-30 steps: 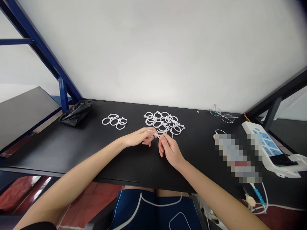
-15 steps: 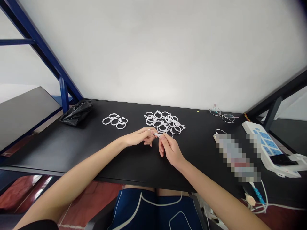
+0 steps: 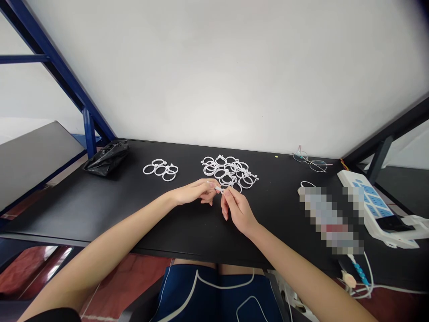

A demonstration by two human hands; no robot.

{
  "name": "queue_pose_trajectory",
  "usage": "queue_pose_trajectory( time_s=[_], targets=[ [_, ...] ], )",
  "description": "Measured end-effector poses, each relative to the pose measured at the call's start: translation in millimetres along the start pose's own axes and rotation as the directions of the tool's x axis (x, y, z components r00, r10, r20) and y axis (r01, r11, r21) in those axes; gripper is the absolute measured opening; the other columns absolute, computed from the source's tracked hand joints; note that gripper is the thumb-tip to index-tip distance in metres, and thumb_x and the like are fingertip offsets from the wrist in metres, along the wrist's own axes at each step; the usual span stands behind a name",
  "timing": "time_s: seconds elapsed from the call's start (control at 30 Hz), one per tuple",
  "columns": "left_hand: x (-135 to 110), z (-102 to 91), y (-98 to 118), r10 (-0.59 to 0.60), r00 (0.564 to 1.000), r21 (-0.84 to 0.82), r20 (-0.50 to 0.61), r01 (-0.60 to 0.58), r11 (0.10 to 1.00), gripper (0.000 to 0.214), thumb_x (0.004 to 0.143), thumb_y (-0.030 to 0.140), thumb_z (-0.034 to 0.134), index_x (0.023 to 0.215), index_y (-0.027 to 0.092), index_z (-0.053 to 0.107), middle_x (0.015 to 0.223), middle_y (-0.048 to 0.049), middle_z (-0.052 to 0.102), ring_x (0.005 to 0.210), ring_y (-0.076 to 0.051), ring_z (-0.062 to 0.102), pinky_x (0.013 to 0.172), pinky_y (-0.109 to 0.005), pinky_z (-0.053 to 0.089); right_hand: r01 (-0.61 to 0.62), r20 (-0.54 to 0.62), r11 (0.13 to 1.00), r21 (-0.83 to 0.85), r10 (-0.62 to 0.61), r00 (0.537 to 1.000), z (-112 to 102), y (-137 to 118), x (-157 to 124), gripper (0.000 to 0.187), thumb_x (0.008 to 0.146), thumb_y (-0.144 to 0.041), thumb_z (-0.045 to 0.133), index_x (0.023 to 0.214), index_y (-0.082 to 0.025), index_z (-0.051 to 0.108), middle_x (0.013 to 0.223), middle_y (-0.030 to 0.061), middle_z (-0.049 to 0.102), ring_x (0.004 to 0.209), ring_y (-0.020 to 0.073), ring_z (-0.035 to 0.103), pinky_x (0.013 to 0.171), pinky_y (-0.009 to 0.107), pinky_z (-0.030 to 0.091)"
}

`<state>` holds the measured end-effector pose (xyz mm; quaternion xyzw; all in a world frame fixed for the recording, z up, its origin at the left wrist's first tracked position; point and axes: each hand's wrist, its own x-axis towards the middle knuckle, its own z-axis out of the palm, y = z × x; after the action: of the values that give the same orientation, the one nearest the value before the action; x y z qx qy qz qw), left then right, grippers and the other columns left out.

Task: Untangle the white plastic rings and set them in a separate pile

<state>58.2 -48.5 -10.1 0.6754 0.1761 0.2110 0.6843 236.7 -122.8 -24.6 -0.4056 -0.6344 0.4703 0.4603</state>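
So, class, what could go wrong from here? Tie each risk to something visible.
The white piece might slip if the left grip or right grip pinching it loosens. The heaped rings overlap, so lifting one could drag others along.

A crumpled black plastic bag (image 3: pixel 107 158) lies at the far left of the black worktop (image 3: pixel 100 210), beside a blue metal post (image 3: pixel 89 132). A pale wall (image 3: pixel 214 76) rises behind. At the far right rest thin-framed glasses (image 3: pixel 317 166), a small yellow speck (image 3: pixel 276 156) to their left. Nearer is a white power strip (image 3: pixel 372 197) with blue socket panels — and, beside it, a pixelated object (image 3: pixel 330 219) — its details hidden. Reddish floor (image 3: pixel 114 279) shows below.
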Motion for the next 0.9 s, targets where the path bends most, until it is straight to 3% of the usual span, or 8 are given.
queue_pose_trajectory(
  time_s=[0.53, 0.9],
  targets=[
    [0.3, 4.3, 0.3, -0.044, 0.999, -0.098, -0.027, 0.041, 0.994, 0.036, 0.094, 0.047, 0.04, 0.091, 0.015, 0.056, 0.054, 0.0068, 0.042, 0.051, -0.01, 0.04, 0.07, -0.034, 0.047, 0.018, -0.007, 1.0, 0.007, -0.018, 1.0, 1.3, -1.8, -1.3, 0.034, 0.1, -0.046, 0.039, 0.08, -0.02, 0.049, 0.054, -0.0062, 0.05, 0.04, 0.0081, 0.045, 0.043, 0.023, 0.038],
    [-2.1, 5.3, 7.6, -0.02, 0.998, -0.001, -0.056, 0.02, 1.0, 0.038, 0.095, 0.049, 0.04, 0.091, 0.014, 0.054, 0.065, 0.0021, 0.051, 0.057, -0.012, 0.046, 0.07, -0.033, 0.046, -0.017, -0.01, 1.0, 0.026, 0.017, 1.0, -0.4, -4.6, -0.6, 0.037, 0.098, -0.048, 0.042, 0.077, -0.019, 0.051, 0.05, -0.0085, 0.04, 0.038, 0.0071, 0.042, 0.042, 0.021, 0.038]
  ],
)
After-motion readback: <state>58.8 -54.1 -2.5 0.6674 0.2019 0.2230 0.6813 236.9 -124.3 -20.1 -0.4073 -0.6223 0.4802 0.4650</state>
